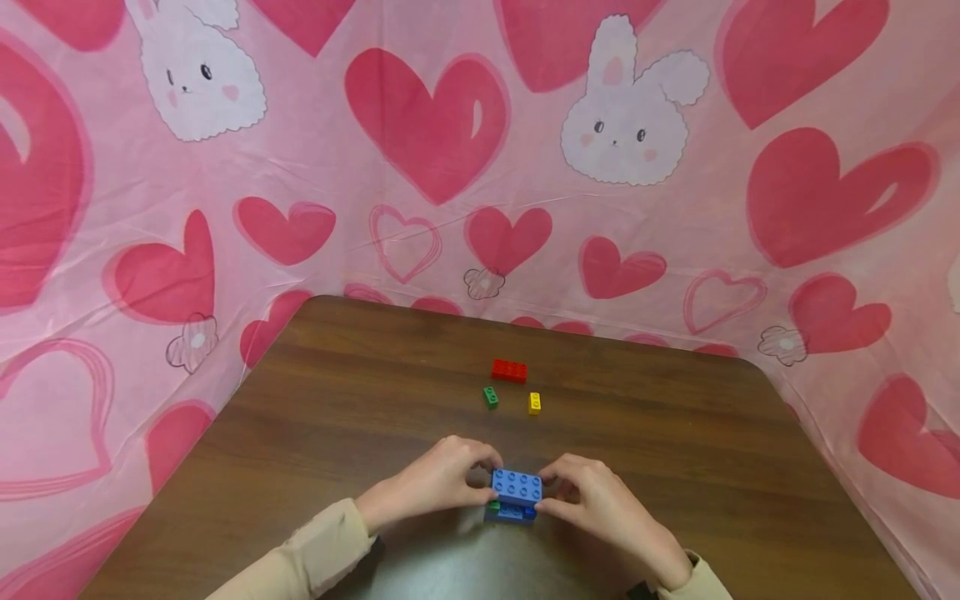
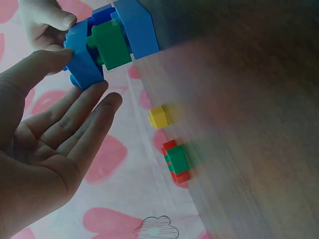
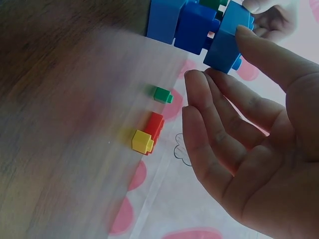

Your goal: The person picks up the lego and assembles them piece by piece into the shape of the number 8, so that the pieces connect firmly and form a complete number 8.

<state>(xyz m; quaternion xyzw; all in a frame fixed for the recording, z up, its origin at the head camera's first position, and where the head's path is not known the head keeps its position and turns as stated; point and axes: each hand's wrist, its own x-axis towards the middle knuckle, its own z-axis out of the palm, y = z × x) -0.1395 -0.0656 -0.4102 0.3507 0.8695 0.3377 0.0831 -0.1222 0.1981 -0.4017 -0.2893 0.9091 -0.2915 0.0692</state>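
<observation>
Head cam: L hand (image 1: pixel 437 481) & R hand (image 1: pixel 606 504) pinch top blue brick (image 1: pixel 517 485) at opp. ends, long axis approx. parallel to counter (image 1: pixel 360 375) far edge, over lower grn brick (image 1: pixel 492 506).

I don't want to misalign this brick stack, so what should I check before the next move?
1. Grip on the top blue brick: ok, left hand and right hand pinch opposite ends.
2. Supports underneath: ok, a small green brick at the left, a dark blue brick at the right.
3. Top fully seated: not ok, support studs show in the gap.
4. Supports locked to the bottom blue brick: cannot tell.
5. Loose bricks clear of the hands: ok, red brick, yellow brick and loose green brick lie beyond.
</observation>
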